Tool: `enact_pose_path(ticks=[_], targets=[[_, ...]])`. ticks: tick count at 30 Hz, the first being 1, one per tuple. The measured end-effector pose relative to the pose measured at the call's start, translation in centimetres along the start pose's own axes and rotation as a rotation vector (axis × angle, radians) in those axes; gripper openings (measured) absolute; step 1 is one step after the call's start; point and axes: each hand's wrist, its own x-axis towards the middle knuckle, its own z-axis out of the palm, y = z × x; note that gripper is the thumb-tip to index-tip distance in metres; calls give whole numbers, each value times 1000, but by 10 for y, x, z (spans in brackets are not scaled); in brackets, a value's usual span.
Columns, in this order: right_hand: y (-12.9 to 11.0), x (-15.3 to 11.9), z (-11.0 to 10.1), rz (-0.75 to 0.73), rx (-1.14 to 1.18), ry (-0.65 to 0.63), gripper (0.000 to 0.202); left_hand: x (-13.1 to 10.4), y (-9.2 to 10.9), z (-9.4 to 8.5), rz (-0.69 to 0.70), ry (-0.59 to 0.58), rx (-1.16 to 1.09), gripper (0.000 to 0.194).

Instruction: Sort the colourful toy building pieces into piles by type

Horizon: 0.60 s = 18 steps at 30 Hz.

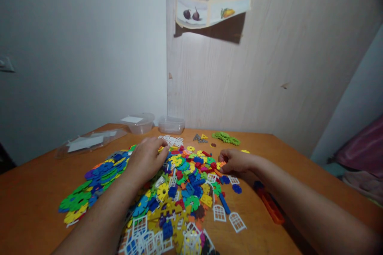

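Note:
A heap of mixed plastic building pieces [191, 183] spreads over the middle of the table, with toothed discs, small bricks and white window frames in it. My left hand [148, 157] rests over the heap's far left part, its thumb apart from its bent fingers and nothing visible between them. At the heap's right edge, my right hand [235, 160] has its fingers curled and pinched low by small orange and yellow pieces; what lies between the fingertips is too small to make out. Loose white window frames [237, 222] and a dark blue disc [236, 189] lie nearby.
At the back stand clear plastic tubs [171, 125] and a lidded round one [138, 122]. White pieces [172, 140], grey triangles [200, 138] and green discs [226, 138] form small groups. A long orange-red piece [272, 207] lies under my right forearm.

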Motion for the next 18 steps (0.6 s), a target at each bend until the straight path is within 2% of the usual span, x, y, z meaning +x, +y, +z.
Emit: enact_pose_path(ticks=[11,18], targets=[[-1,-3,0,-28,11,-3,33,0,-2,3,10,4,-14,29],[-2,-12,-8,-50,130,36,33,0,-2,4,12,6,-15,30]])
